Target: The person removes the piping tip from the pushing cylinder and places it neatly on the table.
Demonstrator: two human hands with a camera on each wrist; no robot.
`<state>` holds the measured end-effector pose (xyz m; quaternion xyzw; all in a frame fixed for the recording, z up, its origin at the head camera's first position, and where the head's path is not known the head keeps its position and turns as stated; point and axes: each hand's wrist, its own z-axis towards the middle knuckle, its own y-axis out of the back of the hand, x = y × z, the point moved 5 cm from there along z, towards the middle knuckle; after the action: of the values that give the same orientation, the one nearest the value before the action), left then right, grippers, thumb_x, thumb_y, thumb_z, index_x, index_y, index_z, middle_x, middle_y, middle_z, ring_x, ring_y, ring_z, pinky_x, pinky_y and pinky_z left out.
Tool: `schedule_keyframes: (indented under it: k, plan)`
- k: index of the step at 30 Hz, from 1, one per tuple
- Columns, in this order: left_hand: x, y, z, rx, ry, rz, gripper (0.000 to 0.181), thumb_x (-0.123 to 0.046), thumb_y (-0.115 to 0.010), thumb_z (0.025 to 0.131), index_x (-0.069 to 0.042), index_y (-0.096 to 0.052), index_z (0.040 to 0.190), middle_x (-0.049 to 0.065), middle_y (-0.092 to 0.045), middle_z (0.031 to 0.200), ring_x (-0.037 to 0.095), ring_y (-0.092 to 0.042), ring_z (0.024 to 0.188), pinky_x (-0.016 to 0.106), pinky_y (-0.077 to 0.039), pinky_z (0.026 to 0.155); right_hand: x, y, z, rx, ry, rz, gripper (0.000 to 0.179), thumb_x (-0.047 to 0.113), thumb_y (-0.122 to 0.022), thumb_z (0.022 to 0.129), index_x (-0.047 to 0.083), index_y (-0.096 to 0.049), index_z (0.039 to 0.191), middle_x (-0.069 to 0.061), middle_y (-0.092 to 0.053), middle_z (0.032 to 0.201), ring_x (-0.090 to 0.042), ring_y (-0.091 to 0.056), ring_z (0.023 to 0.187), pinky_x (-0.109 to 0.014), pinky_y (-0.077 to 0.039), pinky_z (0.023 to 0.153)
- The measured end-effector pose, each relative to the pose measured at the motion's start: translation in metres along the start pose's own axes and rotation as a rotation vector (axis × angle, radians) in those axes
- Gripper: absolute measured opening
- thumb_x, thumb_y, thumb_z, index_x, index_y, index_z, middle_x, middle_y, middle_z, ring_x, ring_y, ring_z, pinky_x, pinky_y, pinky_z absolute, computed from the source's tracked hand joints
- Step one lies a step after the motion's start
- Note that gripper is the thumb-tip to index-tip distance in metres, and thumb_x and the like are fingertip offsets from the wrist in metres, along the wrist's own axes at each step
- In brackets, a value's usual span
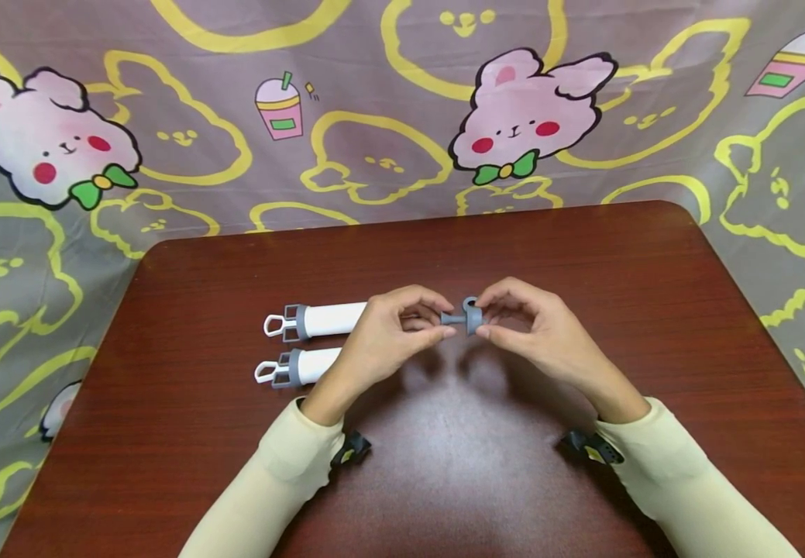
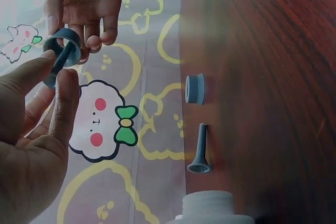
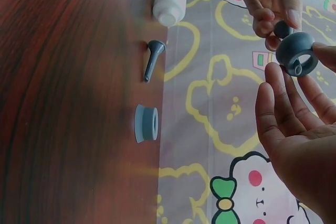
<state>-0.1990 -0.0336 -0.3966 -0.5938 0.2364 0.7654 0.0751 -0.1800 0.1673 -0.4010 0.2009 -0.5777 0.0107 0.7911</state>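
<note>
In the head view my left hand (image 1: pixel 391 329) pinches a grey flared stem (image 1: pixel 452 318) between thumb and fingers. Facing it, my right hand (image 1: pixel 545 322) holds a grey ring-shaped cap (image 1: pixel 474 322) by its rim. The stem's narrow end reaches into the cap's opening, as both wrist views show. A second grey ring (image 2: pixel 195 88) lies on the table beyond the hands. Near it another grey flared stem (image 3: pixel 154 60) stands or lies on the table; my left hand hides it from the head view.
Left of my left hand, two white tubes (image 1: pixel 335 319) with grey collars and white loop handles (image 1: pixel 266 372) lie side by side on the brown table (image 1: pixel 186 434). Their right ends are hidden by the left hand in the head view. A patterned curtain (image 1: pixel 388 155) hangs behind the table.
</note>
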Motion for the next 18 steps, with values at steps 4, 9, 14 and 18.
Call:
schedule_keyframes:
  k: [4,9,14,18]
  plan:
    - [0.0001,0.0020,-0.0001,-0.010,-0.011,0.011,0.022,-0.003,-0.083,0.089,0.001,-0.074,0.108,0.011,-0.073,0.101,0.014,-0.071,0.089,0.029,-0.063,0.081,-0.0002,0.0007,0.0003,0.000,-0.006,-0.007,0.021,0.002,-0.076,0.094,0.006,-0.068,0.113,-0.008,-0.071,0.103,-0.017,-0.071,0.092,-0.026,-0.059,0.084]
    - [-0.0007,0.0034,0.0003,-0.015,-0.040,0.029,0.021,-0.005,-0.084,0.088,0.000,-0.076,0.106,0.008,-0.070,0.101,0.015,-0.071,0.090,0.029,-0.063,0.082,-0.0012,0.0019,0.0006,-0.003,-0.008,-0.005,0.020,0.002,-0.075,0.095,0.006,-0.068,0.112,-0.008,-0.071,0.102,-0.017,-0.071,0.091,-0.025,-0.058,0.083]
    - [-0.0004,0.0060,0.0006,-0.039,-0.044,0.044,0.019,-0.004,-0.085,0.087,-0.003,-0.077,0.105,0.008,-0.071,0.100,0.014,-0.071,0.089,0.029,-0.063,0.080,-0.0022,0.0022,0.0012,-0.004,-0.008,0.009,0.020,0.001,-0.076,0.094,0.006,-0.068,0.112,-0.007,-0.071,0.101,-0.017,-0.071,0.091,-0.025,-0.058,0.082]
    - [0.0002,0.0074,0.0010,-0.052,-0.042,0.061,0.020,-0.004,-0.085,0.086,-0.004,-0.078,0.104,0.008,-0.072,0.099,0.014,-0.072,0.087,0.029,-0.063,0.078,-0.0027,0.0034,0.0010,-0.004,-0.011,0.009,0.020,0.001,-0.075,0.094,0.006,-0.068,0.112,-0.008,-0.072,0.101,-0.016,-0.072,0.091,-0.025,-0.059,0.082]
